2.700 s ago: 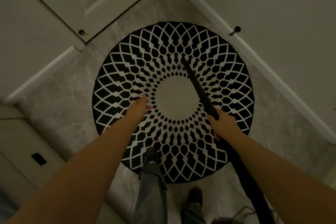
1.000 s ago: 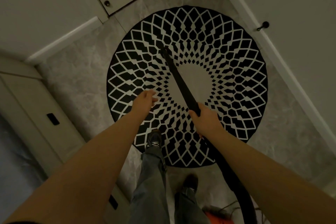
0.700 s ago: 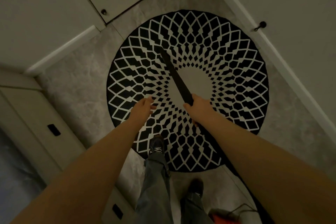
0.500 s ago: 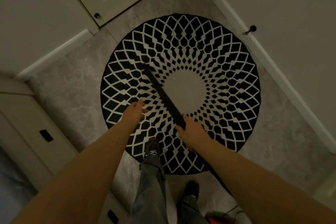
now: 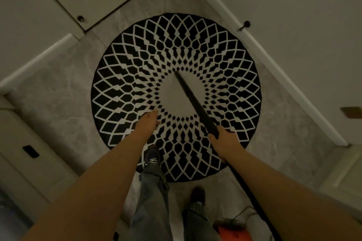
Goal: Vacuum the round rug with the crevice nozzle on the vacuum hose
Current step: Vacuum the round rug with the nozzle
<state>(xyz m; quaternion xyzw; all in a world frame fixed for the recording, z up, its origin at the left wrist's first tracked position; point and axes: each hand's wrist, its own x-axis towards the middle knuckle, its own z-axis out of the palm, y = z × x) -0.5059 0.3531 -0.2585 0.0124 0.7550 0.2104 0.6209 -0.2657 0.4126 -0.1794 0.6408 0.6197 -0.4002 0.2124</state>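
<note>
A round black-and-white patterned rug lies on the grey stone floor. The long black crevice nozzle slants across the rug's pale centre, its tip near the centre's upper left edge. My right hand is shut on the nozzle's near end, and the black hose runs back under my right forearm. My left hand hovers over the rug's near left part, fingers loosely extended, holding nothing. My left foot stands on the rug's near edge.
White doors and baseboards close in at the back left and right, with a doorstop on the right wall and a knob on the left door. A cabinet stands at left. An orange vacuum body and a cord lie near my feet.
The nozzle tip has swung from the rug's left patterned band to its pale centre. My right hand moved right with it. The left hand stayed roughly in place.
</note>
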